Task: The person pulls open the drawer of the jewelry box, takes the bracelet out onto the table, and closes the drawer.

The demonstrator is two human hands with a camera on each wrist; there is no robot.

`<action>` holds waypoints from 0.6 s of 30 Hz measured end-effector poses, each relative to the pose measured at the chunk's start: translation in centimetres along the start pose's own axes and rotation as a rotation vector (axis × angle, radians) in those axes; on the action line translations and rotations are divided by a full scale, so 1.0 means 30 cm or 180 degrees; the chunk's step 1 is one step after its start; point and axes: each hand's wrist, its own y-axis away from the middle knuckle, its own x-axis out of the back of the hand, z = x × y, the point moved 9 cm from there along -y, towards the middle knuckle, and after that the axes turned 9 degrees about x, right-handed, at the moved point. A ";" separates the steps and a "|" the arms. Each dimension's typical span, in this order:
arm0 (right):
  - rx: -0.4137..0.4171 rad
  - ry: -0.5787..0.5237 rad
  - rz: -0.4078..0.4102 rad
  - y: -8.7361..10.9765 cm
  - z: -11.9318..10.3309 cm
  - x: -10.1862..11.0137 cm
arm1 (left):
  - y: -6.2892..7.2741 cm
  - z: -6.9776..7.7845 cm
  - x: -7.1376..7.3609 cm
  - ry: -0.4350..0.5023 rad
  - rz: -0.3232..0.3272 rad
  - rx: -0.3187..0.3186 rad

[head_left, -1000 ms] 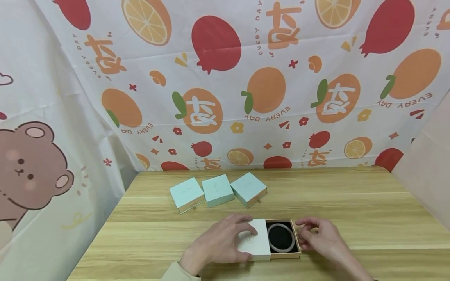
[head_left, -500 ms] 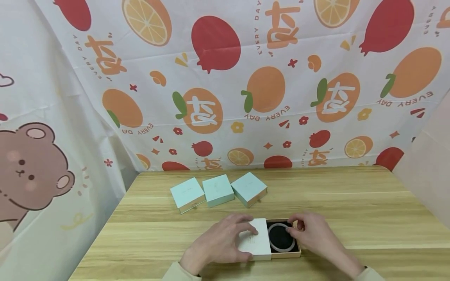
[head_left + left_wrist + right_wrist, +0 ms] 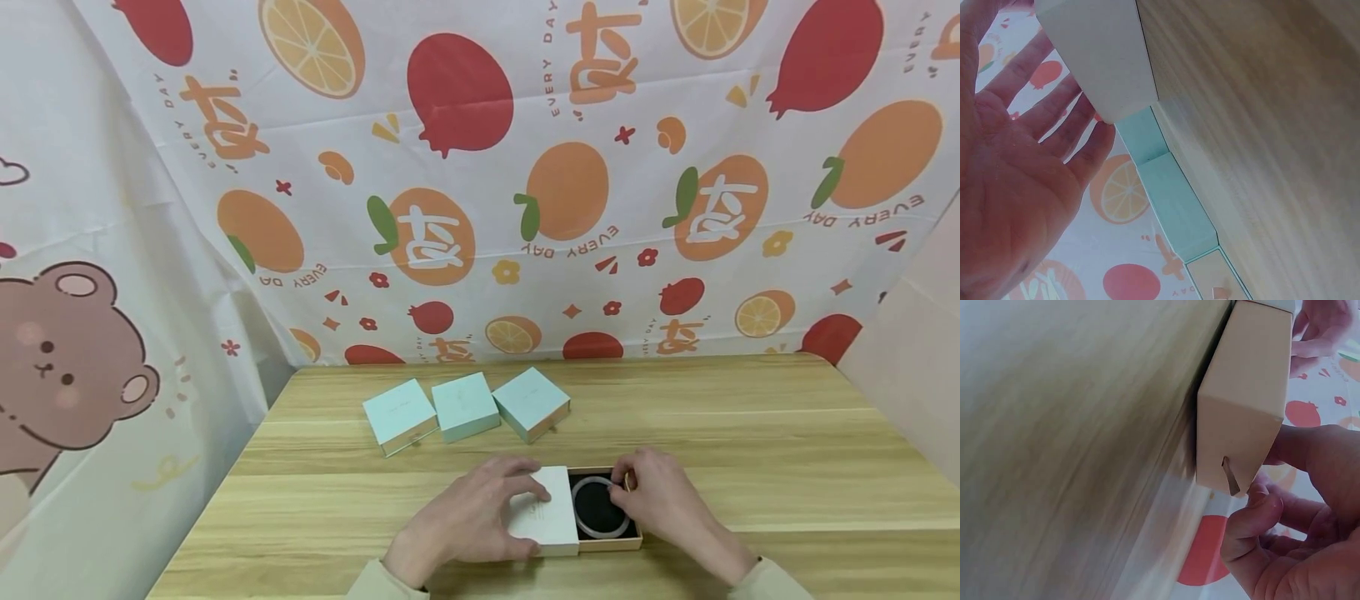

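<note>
Right hand point(image 3: 656, 496) bent at the fingers, a person reaches over the right end of a white box point(image 3: 555, 512), thumb and fingertips close beside a pale bracelet point(image 3: 602, 535); whether they pinch it cannot be told. The bracelet, a round ring with no long axis, lies flat around a black pad point(image 3: 597, 507) in the tan tray point(image 3: 609, 545) of the white box. Cover and tray together form a long shape running left to right, the tray drawn out toward the right. A short pull tab point(image 3: 1230, 476) shows on the tray's end.

Left hand point(image 3: 476, 512), fingers spread, grips across the cover of the white box, thumb at its near edge and fingers toward its far edge, hiding its left part. Fingers of the right hand mask the tray's far right corner.

Count: one bracelet, one white box, two hands and, beyond the white box and mostly to its left, three pale green boxes point(image 3: 465, 406), close together and each turned a different way. Around the white box spreads a wooden table point(image 3: 750, 467); well behind it hangs a fruit-print cloth point(image 3: 480, 192), and far to its left a bear-print cloth point(image 3: 71, 358).
</note>
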 end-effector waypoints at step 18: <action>-0.0205 -0.0937 -0.0158 0.023 0.014 0.038 | 0.001 0.006 0.009 -0.0047 0.0066 -0.0067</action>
